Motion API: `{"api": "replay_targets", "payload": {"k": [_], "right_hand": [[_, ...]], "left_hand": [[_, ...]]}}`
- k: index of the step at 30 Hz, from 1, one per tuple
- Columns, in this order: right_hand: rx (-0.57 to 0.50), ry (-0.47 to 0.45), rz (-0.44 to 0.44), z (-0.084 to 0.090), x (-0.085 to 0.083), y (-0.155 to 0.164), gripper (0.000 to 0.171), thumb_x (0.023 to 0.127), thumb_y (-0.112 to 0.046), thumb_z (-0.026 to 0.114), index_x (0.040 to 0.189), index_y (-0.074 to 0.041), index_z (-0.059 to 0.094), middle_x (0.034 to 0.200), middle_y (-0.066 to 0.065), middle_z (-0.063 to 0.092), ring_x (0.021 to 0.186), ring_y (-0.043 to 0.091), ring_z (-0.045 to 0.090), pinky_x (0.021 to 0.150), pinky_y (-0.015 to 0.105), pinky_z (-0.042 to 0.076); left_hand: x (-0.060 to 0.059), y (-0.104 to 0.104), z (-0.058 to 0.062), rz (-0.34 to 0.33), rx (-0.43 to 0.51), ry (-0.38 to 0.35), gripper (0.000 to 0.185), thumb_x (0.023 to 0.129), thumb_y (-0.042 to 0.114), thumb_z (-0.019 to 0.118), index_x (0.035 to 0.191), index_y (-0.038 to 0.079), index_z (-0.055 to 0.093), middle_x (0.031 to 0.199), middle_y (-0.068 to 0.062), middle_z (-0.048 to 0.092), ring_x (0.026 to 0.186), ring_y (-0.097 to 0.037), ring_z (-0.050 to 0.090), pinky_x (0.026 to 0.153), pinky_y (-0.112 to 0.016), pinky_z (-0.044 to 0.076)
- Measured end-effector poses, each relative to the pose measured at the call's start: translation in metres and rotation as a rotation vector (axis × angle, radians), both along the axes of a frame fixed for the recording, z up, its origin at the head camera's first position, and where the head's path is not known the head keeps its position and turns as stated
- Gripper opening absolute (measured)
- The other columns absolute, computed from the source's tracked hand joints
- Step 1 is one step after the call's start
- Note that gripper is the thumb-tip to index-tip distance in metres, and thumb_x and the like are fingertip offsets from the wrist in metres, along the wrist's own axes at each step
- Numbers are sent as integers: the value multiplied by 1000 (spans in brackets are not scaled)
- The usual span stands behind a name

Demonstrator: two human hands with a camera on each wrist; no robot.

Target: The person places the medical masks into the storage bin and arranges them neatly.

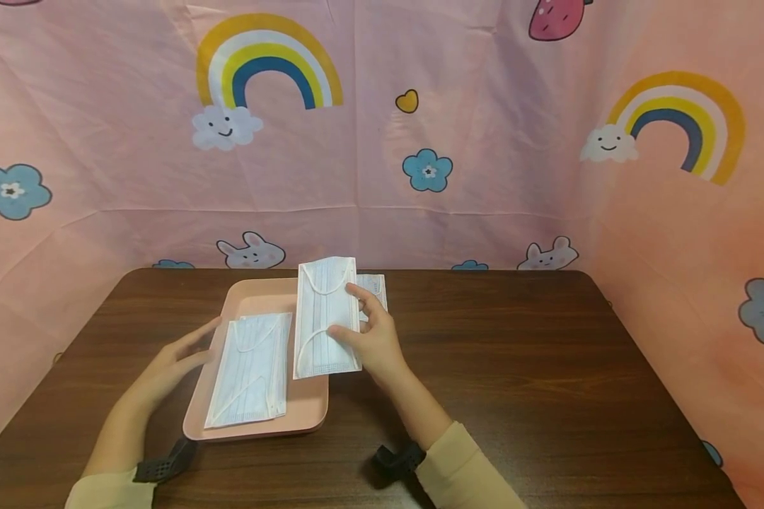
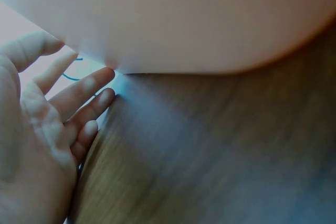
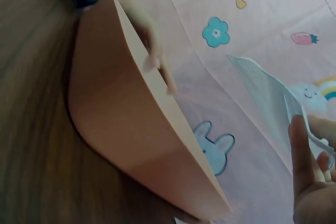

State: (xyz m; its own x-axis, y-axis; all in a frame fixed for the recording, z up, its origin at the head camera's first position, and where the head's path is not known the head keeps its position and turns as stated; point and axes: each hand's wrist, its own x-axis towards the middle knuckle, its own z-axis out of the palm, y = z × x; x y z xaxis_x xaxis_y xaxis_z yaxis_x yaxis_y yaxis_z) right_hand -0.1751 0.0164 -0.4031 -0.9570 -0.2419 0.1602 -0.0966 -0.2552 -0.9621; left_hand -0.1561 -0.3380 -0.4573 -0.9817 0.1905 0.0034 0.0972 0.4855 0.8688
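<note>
A white face mask (image 1: pixel 323 318) is held up over the right side of a pink tray (image 1: pixel 255 293). My right hand (image 1: pixel 345 312) pinches it at its right edge between thumb and fingers. The right wrist view shows that mask (image 3: pixel 262 87) and my fingertips (image 3: pixel 307 166) beside the tray's wall (image 3: pixel 131 129). A second mask (image 1: pixel 251 371) lies flat in the tray. My left hand (image 1: pixel 197 343) rests with straight fingers against the tray's left rim; in the left wrist view its fingers (image 2: pixel 84 95) touch the tray's edge (image 2: pixel 184 19).
Another white mask or wrapper (image 1: pixel 373 288) lies on the dark wooden table (image 1: pixel 516 367) just behind the held mask. A pink printed cloth (image 1: pixel 484 141) walls in the back and both sides of the table.
</note>
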Motion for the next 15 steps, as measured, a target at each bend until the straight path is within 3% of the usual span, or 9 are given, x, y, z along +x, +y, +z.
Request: {"api": "replay_targets", "payload": {"k": [9,15], "right_hand": [[4,-5,46,-5,12,-31,69,80,7,73,140,-15,46,118,10,55,88,26,67,68,39,56],[24,-25,34,-11,17,-50,67,77,9,74,135,-15,51,109,6,59,89,20,66,70,35,56]], "left_hand": [[0,-1,-1,-6,-2,4,62,97,22,57,151,12,29,152,-26,23,128,-52,31,97,-68,27],[0,-1,-1,-13,-10,2,62,97,22,57,151,10,29,151,-25,24,129,-50,31,97,-66,29]]}}
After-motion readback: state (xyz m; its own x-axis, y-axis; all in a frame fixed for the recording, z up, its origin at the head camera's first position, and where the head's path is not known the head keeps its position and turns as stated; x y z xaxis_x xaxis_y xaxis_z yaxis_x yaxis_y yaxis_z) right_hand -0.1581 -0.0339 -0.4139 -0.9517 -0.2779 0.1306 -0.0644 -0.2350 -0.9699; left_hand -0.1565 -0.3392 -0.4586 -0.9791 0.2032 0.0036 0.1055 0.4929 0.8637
